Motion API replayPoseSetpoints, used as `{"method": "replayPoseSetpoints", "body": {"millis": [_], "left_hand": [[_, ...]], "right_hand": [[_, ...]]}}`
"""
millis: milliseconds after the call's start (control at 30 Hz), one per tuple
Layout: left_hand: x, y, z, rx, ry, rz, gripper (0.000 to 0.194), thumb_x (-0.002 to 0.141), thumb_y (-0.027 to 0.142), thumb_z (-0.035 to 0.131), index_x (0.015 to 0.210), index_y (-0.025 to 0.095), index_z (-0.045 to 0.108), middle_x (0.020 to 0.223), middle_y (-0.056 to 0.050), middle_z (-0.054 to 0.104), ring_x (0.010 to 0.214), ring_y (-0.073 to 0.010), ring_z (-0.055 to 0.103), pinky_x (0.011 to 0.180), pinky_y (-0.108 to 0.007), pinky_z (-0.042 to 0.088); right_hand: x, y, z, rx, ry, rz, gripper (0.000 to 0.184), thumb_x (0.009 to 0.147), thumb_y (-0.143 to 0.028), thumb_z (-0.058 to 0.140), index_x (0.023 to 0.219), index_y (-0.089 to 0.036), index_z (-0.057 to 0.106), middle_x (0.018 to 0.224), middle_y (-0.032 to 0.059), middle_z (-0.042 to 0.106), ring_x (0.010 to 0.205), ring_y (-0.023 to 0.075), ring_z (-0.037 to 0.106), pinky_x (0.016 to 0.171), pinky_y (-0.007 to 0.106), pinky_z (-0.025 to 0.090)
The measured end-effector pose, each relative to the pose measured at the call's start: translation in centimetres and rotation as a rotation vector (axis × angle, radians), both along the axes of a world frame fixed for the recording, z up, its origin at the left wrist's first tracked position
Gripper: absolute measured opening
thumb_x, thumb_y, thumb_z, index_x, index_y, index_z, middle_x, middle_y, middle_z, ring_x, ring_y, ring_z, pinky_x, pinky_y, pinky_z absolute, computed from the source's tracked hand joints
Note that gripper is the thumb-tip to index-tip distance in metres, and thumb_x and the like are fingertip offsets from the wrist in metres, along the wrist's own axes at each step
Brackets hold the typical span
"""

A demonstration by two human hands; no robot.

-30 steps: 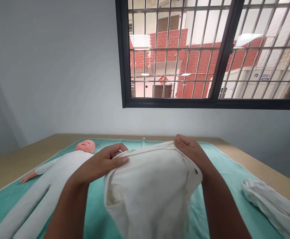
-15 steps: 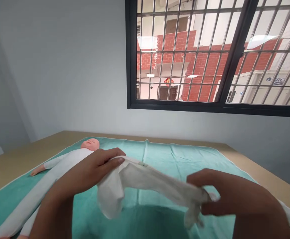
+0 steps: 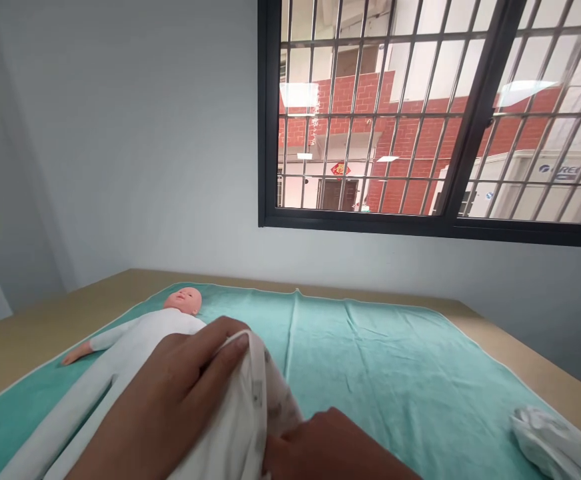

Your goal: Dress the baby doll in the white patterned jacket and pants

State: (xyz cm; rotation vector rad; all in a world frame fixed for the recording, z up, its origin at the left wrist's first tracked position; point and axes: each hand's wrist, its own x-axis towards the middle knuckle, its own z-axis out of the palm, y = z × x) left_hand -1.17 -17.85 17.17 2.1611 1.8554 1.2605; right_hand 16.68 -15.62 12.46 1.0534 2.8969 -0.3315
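My left hand [image 3: 180, 387] is closed on the edge of a white baby garment [image 3: 243, 417], thumb and fingers pinching its hemmed rim. The cloth hangs down below that hand, with a faintly patterned inner side showing. At the lower middle, my right hand [image 3: 333, 447] is curled against the garment's open edge; its fingertips are partly hidden by the fabric. To the left lies a baby doll [image 3: 184, 300] on its back in a white suit, partly covered from view by my left hand and forearm.
A teal sheet [image 3: 370, 360] with fold creases covers much of the tan table [image 3: 485, 333]. Another bundled white cloth [image 3: 558, 437] lies at the right edge. Behind the table are a grey wall [image 3: 170, 167] and a barred window with a dark frame [image 3: 350, 223].
My right hand has moved left and down, close to my left hand. The garment, stretched sideways between both hands before, now hangs under the left one. The white cloth at right shows more.
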Motion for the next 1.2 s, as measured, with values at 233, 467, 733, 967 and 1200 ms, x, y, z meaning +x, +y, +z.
{"method": "replayPoseSetpoints", "body": {"millis": [233,467,733,967,1200], "left_hand": [[-0.6,-0.1,-0.1,0.086,-0.075,0.252,0.033,0.091,0.049,0.042,0.103,0.031,0.067,0.064,0.006,0.066,0.060,-0.0155,0.061,0.052,-0.023,0.041],[-4.2,2.7,-0.3,0.191,-0.190,0.305,0.027,0.091,0.043,0.047,0.094,0.025,0.067,0.077,0.004,0.066,0.075,-0.0149,0.059,0.064,-0.022,0.040],[-5.3,4.4,-1.6,-0.122,0.129,0.012,0.045,0.093,0.052,0.036,0.067,0.022,0.056,0.065,0.004,0.060,0.059,-0.0135,0.053,0.055,-0.023,0.037],[-3.7,4.1,-1.8,-0.245,0.174,-0.058,0.046,0.091,0.058,0.038,0.067,0.024,0.059,0.062,0.005,0.060,0.057,-0.0133,0.054,0.051,-0.023,0.034],[-2.4,15.6,-11.5,-0.328,0.357,0.096,0.040,0.094,0.051,0.033,0.096,0.025,0.063,0.085,-0.003,0.067,0.077,-0.0198,0.060,0.063,-0.028,0.037]], "right_hand": [[-0.9,1.6,-1.1,-0.075,0.315,-0.130,0.016,0.075,-0.034,0.065,0.086,-0.023,0.068,0.090,0.0013,0.073,0.075,0.0190,0.065,0.059,0.025,0.042],[5.2,7.2,-0.7,-0.277,0.809,-0.267,0.019,0.088,-0.037,0.053,0.084,-0.019,0.060,0.078,-0.0009,0.062,0.069,0.0122,0.055,0.061,0.022,0.042],[13.1,5.2,0.7,-0.094,1.057,-0.548,0.030,0.083,-0.051,0.062,0.083,-0.021,0.061,0.070,-0.0007,0.056,0.062,0.0133,0.052,0.055,0.024,0.041],[15.3,4.9,0.9,0.060,0.960,-0.702,0.032,0.079,-0.054,0.064,0.085,-0.023,0.067,0.075,0.0020,0.064,0.065,0.0174,0.059,0.054,0.026,0.045],[12.0,15.1,-6.9,0.262,0.590,-0.854,0.029,0.089,-0.045,0.049,0.101,-0.027,0.067,0.087,0.0013,0.069,0.078,0.0195,0.061,0.069,0.030,0.044]]}}
